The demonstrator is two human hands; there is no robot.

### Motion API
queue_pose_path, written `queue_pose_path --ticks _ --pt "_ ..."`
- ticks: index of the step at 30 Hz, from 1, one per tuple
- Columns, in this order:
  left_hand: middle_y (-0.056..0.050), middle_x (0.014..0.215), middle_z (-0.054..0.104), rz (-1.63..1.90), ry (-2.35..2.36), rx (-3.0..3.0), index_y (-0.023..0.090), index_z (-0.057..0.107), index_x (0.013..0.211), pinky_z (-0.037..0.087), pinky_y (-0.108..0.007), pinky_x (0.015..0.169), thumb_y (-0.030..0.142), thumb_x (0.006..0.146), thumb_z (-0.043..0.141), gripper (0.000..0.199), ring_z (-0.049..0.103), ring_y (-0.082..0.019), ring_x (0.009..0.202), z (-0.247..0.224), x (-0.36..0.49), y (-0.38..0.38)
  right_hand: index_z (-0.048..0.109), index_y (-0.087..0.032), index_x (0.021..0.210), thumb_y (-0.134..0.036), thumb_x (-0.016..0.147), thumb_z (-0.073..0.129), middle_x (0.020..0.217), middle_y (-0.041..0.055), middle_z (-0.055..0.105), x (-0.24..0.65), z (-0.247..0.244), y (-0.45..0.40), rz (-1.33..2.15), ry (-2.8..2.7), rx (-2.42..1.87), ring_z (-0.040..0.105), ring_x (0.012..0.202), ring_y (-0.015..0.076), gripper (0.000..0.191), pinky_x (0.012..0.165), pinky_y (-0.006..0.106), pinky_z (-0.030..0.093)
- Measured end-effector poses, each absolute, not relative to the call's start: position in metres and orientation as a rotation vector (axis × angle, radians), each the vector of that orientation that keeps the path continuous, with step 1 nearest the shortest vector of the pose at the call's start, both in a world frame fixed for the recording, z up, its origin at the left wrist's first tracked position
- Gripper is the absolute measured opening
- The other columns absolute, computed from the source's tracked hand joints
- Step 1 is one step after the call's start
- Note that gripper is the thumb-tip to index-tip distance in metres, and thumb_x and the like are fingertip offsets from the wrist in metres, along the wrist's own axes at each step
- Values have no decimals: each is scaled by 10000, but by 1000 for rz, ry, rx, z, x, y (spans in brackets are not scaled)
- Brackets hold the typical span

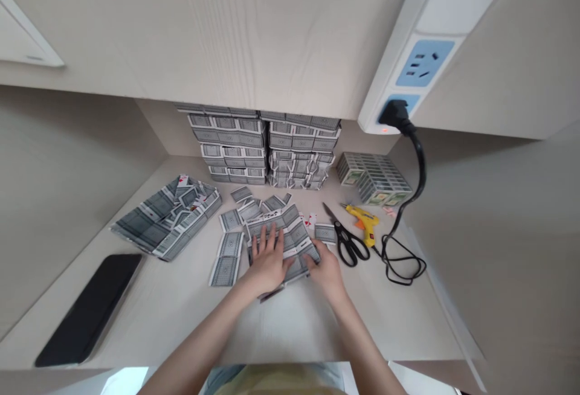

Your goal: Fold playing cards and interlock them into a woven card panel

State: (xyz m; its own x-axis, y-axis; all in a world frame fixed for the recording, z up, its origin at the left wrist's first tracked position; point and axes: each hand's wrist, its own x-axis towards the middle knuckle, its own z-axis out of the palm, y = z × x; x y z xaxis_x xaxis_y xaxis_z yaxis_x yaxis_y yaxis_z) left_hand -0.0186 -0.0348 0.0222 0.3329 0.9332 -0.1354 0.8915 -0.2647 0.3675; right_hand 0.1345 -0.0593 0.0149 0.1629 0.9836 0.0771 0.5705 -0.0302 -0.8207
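A panel of joined playing cards (290, 226), backs mostly up, lies at the middle of the table. My left hand (268, 262) rests on its left part, palm down with the fingers spread. At the panel's right edge is my right hand (325, 267), its thumb on top and its fingers along the side, pinching the edge. Loose and folded cards (229, 253) lie to the left of and behind the panel. One more card (325, 233) sits just beyond my right hand.
Black scissors (347, 244) and a yellow glue gun (366, 223) lie right, its cord plugged into a power strip (408, 51). Stacked card blocks (235, 147) stand at the back, boxed decks (374, 177) back right. Left are a card tray (167, 244) and a black phone (90, 307).
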Motion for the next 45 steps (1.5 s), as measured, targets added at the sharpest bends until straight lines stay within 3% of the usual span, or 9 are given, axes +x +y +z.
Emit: queue_pose_path --ticks 4,7,12,17,25,31,36,41,45 --pt "-183 1221 443 614 1621 2059 100 422 1225 328 -416 961 273 780 457 479 417 -284 1163 40 -21 -18 610 -172 1013 -173 718 457 1009 75 664 137 17 -61 668 -1417 -1637 601 963 215 333 854 344 449" --pt "-131 1115 494 1081 1582 1925 144 494 1107 386 -365 914 302 800 453 348 492 -222 1067 55 -28 17 641 -187 977 -168 721 453 986 60 677 139 18 -55 687 -1415 -1585 605 961 213 318 843 347 459" --pt "-71 929 625 880 1174 1818 154 593 900 408 -332 864 384 821 423 297 572 -186 907 55 -30 64 658 -188 956 -153 717 448 993 54 677 142 17 -46 690 -1460 -1539 611 956 204 320 859 345 454" --pt "-59 857 657 679 947 1740 142 628 926 434 -296 786 370 711 595 316 587 -175 833 42 -28 66 640 -185 996 -132 715 429 983 63 679 141 13 -42 622 -1483 -1573 618 941 207 355 850 348 457" --pt "-57 939 673 679 944 1780 159 658 908 410 -294 838 315 719 588 255 591 -174 888 43 -27 53 623 -185 1000 -130 720 423 940 61 685 135 15 -40 639 -1524 -1590 631 875 202 349 783 323 472" --pt "-25 857 683 494 1182 2254 240 684 855 401 -296 802 299 683 624 191 583 -207 869 59 -40 40 645 -186 902 -266 723 547 917 45 686 148 25 -33 783 -1492 -1455 620 877 194 219 812 320 455" --pt "-34 790 669 414 1317 2542 256 660 769 407 -292 715 357 767 522 171 596 -211 786 76 -67 19 638 -153 878 -441 767 515 884 86 687 172 28 -30 806 -1314 -1438 630 809 201 332 778 343 479" --pt "-8 789 665 712 1522 2378 226 600 778 424 -251 680 377 795 470 200 610 -165 736 77 -90 -9 610 -134 869 -505 764 498 872 124 685 192 16 -32 788 -1082 -1408 643 781 225 402 760 387 499" --pt "4 678 635 927 1859 2069 202 566 744 424 -238 599 391 781 477 212 587 -148 611 67 -93 -35 598 -131 904 -477 759 508 879 120 675 196 8 -36 837 -1084 -1429 639 738 210 386 657 337 518"
